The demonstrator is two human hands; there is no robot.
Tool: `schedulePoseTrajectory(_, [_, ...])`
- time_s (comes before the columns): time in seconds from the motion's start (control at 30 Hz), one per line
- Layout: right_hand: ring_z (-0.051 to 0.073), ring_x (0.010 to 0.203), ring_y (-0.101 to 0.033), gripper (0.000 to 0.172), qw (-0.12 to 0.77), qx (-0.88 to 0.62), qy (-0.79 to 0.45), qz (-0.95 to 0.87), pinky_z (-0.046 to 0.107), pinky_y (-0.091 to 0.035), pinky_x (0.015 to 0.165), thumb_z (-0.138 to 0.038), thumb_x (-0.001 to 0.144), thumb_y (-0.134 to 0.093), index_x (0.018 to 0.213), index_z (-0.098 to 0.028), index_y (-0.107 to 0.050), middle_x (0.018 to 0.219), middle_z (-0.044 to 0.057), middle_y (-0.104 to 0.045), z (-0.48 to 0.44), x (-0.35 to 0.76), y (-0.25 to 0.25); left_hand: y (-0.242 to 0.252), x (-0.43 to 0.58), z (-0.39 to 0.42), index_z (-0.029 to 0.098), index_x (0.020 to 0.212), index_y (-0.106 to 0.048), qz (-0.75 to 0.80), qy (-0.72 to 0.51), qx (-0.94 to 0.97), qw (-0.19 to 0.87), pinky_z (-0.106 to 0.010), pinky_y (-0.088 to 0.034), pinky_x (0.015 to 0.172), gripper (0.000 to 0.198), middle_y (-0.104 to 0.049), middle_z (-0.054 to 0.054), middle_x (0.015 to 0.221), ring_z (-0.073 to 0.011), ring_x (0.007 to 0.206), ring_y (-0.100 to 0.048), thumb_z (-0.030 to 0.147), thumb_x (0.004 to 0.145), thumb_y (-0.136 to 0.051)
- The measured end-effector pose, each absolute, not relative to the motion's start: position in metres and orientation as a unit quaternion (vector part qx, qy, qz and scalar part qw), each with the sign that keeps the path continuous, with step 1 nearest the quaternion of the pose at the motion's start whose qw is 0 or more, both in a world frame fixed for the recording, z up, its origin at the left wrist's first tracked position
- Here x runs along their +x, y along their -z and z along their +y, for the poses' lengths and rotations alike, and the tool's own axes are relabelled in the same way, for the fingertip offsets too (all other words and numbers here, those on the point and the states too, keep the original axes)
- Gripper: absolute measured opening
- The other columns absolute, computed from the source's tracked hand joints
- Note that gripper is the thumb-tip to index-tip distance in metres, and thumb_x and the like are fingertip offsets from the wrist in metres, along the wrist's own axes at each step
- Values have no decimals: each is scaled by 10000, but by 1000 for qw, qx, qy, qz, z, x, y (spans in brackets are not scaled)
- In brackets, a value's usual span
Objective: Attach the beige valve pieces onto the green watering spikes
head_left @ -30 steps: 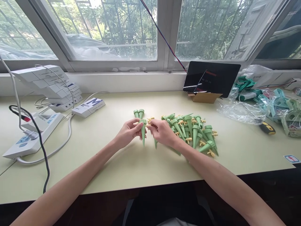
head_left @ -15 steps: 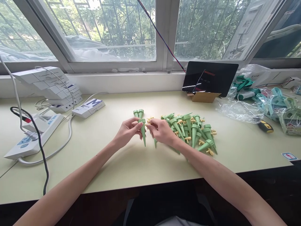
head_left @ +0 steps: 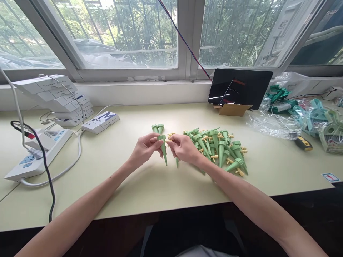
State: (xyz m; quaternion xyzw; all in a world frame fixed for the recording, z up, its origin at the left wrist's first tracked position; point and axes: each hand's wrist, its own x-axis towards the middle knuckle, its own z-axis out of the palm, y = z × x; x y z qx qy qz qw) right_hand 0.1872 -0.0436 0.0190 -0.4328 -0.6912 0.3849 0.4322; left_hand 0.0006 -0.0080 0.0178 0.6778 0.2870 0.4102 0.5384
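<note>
My left hand [head_left: 147, 149] pinches a green plant watering spike [head_left: 164, 153] near its capped top, its point hanging down. Close beside it, my right hand [head_left: 184, 147] has its fingers closed around a small yellow valve [head_left: 168, 140] at the side of the spike's cap; whether the two are joined I cannot tell. Just behind the left hand are two more green spikes [head_left: 160, 128]. To the right of my right hand lies a pile of green spikes [head_left: 222, 151] with yellow valves among them. Another spike's tip [head_left: 177, 163] shows under my right hand.
At the left are stacked white boxes [head_left: 50, 96], a single white box [head_left: 100, 122] and a power strip [head_left: 43, 153] with cables. A tablet [head_left: 241, 89] leans on a cardboard stand [head_left: 233, 110] at the back. Farther right lie plastic wrap [head_left: 273, 125], a yellow-black tool [head_left: 303, 143] and bagged brushes [head_left: 332, 132].
The spike in my left hand has shifted very slightly, its tip a little to the right and up. Both hands keep almost the same place and grip.
</note>
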Motion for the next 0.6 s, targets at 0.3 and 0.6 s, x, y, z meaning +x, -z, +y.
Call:
schedulePoseTrajectory(0.3, [111,477,-479,265,438,-427,-338,-715,249,-412,581,-231,938,-508,674,-207,-490,507,-40,-557,-42,187,-17,-13,-1,-4,154,931,-652,286,-380,636,608,-260,-532,471,254,-667,-29,668,-135,533,-623,398,879,-695])
schedulePoseTrajectory(0.6, [97,401,-465,317,426,-428,-395,-693,241,-413,534,-231,942,-502,629,-209,-459,445,-58,-524,-44,189,-21,-14,4,-10,142,900,-639,286,-423,689,514,-353,-598,523,250,-664,-25,674,-185,559,-669,375,854,-719])
